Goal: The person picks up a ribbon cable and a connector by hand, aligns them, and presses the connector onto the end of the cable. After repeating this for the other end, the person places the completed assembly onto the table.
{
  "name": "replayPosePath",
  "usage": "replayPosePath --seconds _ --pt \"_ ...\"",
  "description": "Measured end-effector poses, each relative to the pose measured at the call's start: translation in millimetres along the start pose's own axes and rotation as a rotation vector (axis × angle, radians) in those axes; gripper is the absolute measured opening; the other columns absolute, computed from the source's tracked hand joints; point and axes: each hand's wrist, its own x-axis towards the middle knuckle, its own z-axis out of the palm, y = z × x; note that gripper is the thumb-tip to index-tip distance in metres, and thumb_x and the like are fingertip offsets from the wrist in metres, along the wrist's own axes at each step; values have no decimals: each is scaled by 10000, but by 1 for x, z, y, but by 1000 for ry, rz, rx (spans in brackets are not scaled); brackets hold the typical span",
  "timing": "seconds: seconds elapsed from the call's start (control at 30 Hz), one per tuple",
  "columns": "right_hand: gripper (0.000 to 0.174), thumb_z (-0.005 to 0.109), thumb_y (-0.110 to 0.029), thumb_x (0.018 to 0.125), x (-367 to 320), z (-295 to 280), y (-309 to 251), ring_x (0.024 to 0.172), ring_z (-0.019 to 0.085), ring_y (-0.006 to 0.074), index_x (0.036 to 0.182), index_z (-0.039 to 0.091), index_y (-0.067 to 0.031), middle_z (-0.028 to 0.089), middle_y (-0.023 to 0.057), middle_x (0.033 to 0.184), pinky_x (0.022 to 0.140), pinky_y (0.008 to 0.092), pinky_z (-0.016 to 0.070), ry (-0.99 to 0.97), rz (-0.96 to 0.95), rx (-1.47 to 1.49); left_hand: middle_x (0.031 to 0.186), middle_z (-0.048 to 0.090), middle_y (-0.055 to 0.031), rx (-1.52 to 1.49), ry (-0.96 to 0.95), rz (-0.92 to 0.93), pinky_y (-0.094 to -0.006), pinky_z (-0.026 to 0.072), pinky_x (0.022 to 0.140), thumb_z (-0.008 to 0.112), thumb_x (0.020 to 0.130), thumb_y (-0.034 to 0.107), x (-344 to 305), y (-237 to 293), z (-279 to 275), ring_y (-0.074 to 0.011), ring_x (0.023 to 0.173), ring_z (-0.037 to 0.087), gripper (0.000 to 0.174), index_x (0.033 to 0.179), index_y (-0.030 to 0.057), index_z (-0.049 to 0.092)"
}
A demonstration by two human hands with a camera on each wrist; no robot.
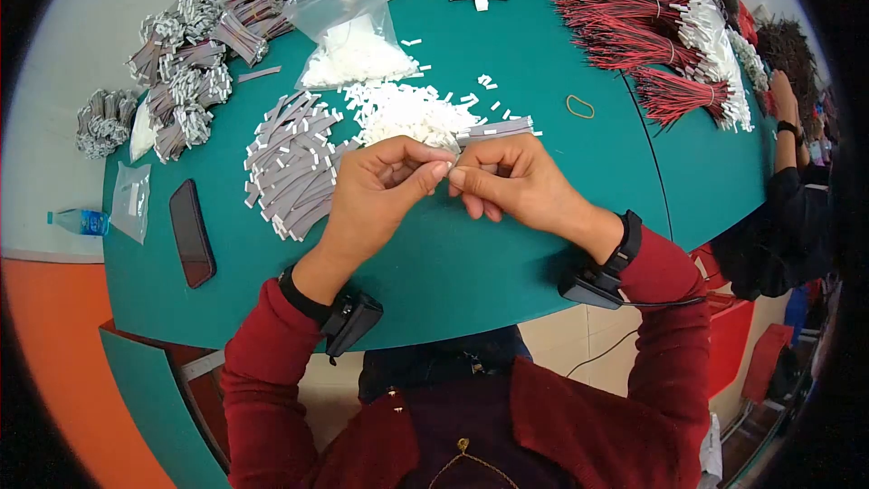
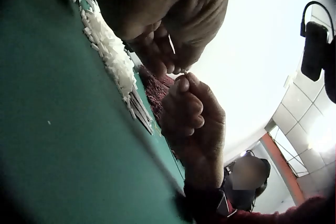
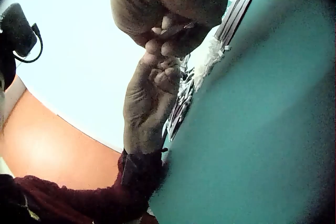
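Observation:
In the head view, my left hand (image 1: 378, 188) and right hand (image 1: 523, 183) meet fingertip to fingertip over the near part of the table. Between thumb and forefinger the left hand pinches a small white piece (image 1: 450, 164), mostly covered by the fingertips. The right thumb and forefinger pinch a thin grey strip at the same spot, largely hidden. Just beyond the hands lies a heap of small white connector housings (image 1: 407, 112). Short grey flat cables (image 1: 291, 167) with white ends are piled left of the left hand, and more grey flat cables (image 1: 496, 130) lie behind the right hand.
A plastic bag (image 1: 348, 45) of white pieces stands behind the heap. Bundled grey cables (image 1: 186, 72) are at left, above a phone (image 1: 192, 234) and a bottle (image 1: 80, 222). Red-and-black wire bundles (image 1: 634, 23) and a rubber band (image 1: 580, 107) lie right. Another person's hand (image 1: 783, 95) is far right.

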Motion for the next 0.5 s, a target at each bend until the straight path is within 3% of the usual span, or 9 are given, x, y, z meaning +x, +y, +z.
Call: replayPosePath --seconds 0.27,0.37,0.5 --pt "215 536 -200 896 -1 3 3 466 441 33 773 596 -35 546 -15 588 422 187 341 49 -40 -59 802 622 -36 -12 9 18 -206 450 659 588 873 86 3 -11 -1 -75 698 544 152 979 -18 622" --pt "211 532 -194 897 1 2 2 465 438 33 779 596 -32 534 -19 587 423 187 342 35 -38 -41 733 576 -12 -47 20 11 -205 424 615 528 918 168 5 -7 2 -69 657 504 191 960 0 610" --pt "212 530 -198 900 1 1 4 465 442 37 789 595 -30 532 -18 587 423 187 346 23 -42 -38 666 457 15 125 -80 -28 -216 361 575 437 958 256 5 0 -7 -67 636 418 272 856 26 539"
